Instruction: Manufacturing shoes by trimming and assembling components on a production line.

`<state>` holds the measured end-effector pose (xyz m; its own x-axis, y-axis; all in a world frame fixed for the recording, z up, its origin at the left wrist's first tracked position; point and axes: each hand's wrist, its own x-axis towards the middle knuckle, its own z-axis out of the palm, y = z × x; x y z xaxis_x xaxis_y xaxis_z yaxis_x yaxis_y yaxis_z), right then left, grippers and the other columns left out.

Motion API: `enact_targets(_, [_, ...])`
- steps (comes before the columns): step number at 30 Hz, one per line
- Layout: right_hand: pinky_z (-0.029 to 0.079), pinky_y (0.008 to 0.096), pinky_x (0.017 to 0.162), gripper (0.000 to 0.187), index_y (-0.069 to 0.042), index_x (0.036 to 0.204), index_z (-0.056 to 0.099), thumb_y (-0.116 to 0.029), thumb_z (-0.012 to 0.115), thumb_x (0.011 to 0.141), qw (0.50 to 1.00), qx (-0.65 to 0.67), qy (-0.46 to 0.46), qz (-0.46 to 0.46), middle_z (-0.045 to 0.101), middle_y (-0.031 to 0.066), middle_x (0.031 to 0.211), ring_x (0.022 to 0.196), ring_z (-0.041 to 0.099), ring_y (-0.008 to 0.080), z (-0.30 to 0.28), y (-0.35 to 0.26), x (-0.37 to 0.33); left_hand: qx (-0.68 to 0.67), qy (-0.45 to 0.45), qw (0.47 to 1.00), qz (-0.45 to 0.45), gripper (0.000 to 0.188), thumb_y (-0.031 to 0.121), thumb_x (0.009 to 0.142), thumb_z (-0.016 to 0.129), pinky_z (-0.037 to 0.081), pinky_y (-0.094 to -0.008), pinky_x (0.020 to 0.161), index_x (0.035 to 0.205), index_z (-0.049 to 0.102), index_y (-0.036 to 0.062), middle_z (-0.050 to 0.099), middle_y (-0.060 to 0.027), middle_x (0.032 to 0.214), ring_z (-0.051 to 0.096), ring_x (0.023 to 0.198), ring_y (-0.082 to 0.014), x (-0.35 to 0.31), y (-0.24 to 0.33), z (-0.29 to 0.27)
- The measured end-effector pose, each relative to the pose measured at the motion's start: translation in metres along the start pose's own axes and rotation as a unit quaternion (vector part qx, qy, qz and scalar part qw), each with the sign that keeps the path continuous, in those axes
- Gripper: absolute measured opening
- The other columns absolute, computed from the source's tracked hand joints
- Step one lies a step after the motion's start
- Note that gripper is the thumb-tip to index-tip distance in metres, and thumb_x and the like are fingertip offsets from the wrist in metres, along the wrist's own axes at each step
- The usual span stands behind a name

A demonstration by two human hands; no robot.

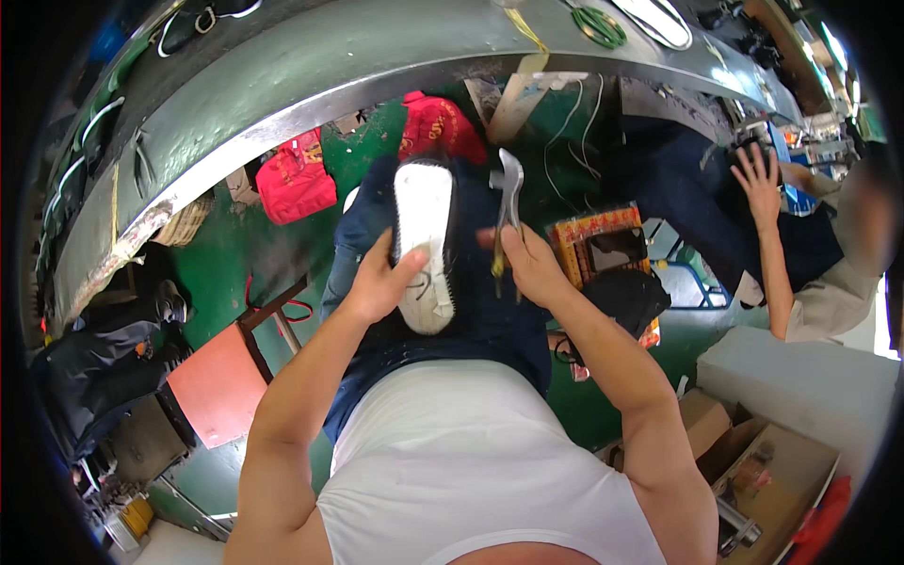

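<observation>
A long, shoe-shaped piece (pixel 426 221) rests over my lap, its white face turned up and a dark, ragged edge round it. Its near end is cream coloured, with thin dark strands across it. My left hand (pixel 384 282) grips its left side, thumb on the white face. To the right, my right hand (pixel 533 267) is closed round the handles of metal pliers (pixel 509 184). Their curved head points up and away from me, beside the shoe piece and apart from it.
A long green workbench (pixel 377 71) crosses ahead, with green cord (pixel 599 28) on it. Red bags (pixel 297 177) lie below. A pinkish stool (pixel 221 386) stands left. At right sits a co-worker with a raised hand (pixel 759 184); an open cardboard box (pixel 782 471) is nearer.
</observation>
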<state>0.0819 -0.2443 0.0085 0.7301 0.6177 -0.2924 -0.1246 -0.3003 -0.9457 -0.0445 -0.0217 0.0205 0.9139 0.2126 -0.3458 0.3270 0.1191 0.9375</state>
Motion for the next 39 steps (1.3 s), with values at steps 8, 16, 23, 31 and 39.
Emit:
enact_targets(8, [0.050, 0.0313, 0.073, 0.052, 0.002, 0.122, 0.050, -0.046, 0.050, 0.101, 0.995, -0.037, -0.014, -0.087, 0.063, 0.0108, 0.091, 0.080, 0.062, 0.0162, 0.042, -0.023, -0.012, -0.075, -0.170, 0.978, 0.095, 0.073, 0.033, 0.100, 0.056, 0.037, -0.0388, 0.112, 0.155, 0.012, 0.0179, 0.044, -0.0069, 0.146, 0.042, 0.135, -0.0201, 0.017, -0.065, -0.006])
enact_targets(16, [0.051, 0.0332, 0.080, 0.053, 0.002, 0.125, 0.050, -0.045, 0.054, 0.099, 0.999, -0.006, -0.003, -0.052, 0.065, 0.0144, 0.100, 0.091, 0.065, 0.0195, 0.047, -0.025, -0.010, 0.053, -0.198, 0.966, 0.155, 0.099, 0.037, 0.083, 0.076, 0.037, -0.0407, 0.112, 0.155, 0.012, 0.0143, 0.034, -0.0107, 0.152, 0.043, 0.136, -0.0238, -0.008, -0.026, -0.019])
enact_targets(23, [0.047, 0.0358, 0.092, 0.061, -0.002, 0.131, 0.050, -0.037, 0.072, 0.087, 0.995, -0.057, -0.010, -0.082, 0.065, 0.0159, 0.112, 0.107, 0.064, 0.0276, 0.067, -0.024, -0.044, -0.205, -0.001, 0.979, 0.013, 0.063, 0.015, 0.079, 0.083, 0.046, -0.0346, 0.099, 0.127, 0.044, 0.0026, 0.059, -0.0075, 0.120, 0.057, 0.112, -0.0177, -0.055, 0.026, 0.031])
enact_targets(31, [0.048, 0.0343, 0.094, 0.025, -0.001, 0.116, 0.050, -0.020, 0.053, 0.100, 0.993, -0.001, -0.114, 0.025, 0.065, 0.0131, 0.116, 0.110, 0.062, 0.0194, 0.028, -0.060, -0.039, -0.127, 0.037, 0.990, 0.048, 0.071, 0.004, 0.079, 0.077, 0.045, -0.0341, 0.098, 0.139, 0.041, -0.0015, 0.057, -0.0089, 0.125, 0.055, 0.113, -0.0168, -0.086, 0.032, -0.014])
enact_targets(39, [0.052, 0.0299, 0.077, 0.027, 0.000, 0.109, 0.056, -0.024, 0.057, 0.099, 0.998, 0.014, -0.048, 0.026, 0.070, 0.0086, 0.098, 0.087, 0.068, 0.0148, 0.016, -0.013, -0.025, -0.019, 0.130, 0.933, 0.335, 0.067, 0.028, 0.084, 0.070, 0.047, -0.0391, 0.100, 0.134, 0.047, -0.0094, 0.060, -0.0201, 0.126, 0.060, 0.115, -0.0274, -0.023, 0.127, -0.084])
